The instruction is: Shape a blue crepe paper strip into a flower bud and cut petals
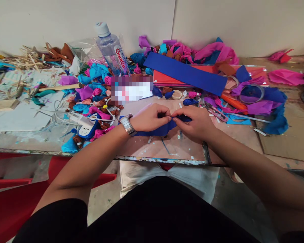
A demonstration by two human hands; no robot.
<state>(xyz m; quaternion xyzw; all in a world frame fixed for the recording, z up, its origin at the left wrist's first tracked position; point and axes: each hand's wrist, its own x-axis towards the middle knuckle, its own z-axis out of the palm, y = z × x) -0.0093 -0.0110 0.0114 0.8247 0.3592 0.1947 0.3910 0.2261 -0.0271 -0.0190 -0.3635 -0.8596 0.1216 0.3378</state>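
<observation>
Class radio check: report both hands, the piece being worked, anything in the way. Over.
Left hand and right hand: pinching blue paper. White scraps on table, close by. Bottle beyond hands, clear of them.

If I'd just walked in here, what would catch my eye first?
Probably the clear plastic bottle with a white cap, rising from crumpled, colourful paper left of centre. Next, the deep-blue strip lying across red sheets to its right. Then the left hand and right hand near the table's front edge, pinching dark blue paper.
</observation>
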